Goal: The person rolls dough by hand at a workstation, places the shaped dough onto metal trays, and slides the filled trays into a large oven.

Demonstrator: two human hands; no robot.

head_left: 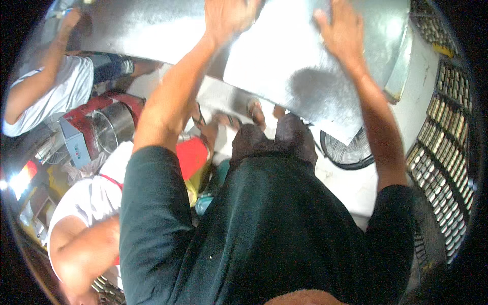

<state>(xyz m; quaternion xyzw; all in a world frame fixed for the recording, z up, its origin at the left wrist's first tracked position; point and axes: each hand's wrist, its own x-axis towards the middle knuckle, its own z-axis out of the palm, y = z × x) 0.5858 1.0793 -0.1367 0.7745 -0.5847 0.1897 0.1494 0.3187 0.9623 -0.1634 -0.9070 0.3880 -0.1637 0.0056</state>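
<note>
A large curved sheet of shiny galvanised metal (284, 56) fills the top of the view. My left hand (229, 18) lies flat on its upper middle, fingers spread. My right hand (341, 33) presses on the sheet further right, fingers apart too. Both arms reach up from a dark green shirt. Neither hand wraps around anything; the palms rest on the metal surface. Below the sheet I see my dark trousers and sandalled feet (256, 112).
A person in a white shirt (46, 91) holds the sheet's far left end. Another person in white (86, 223) is at lower left. A red and steel machine (101, 127) stands left. A floor fan (348, 150) sits right of my legs. Racks of small tins (447, 137) line the right side.
</note>
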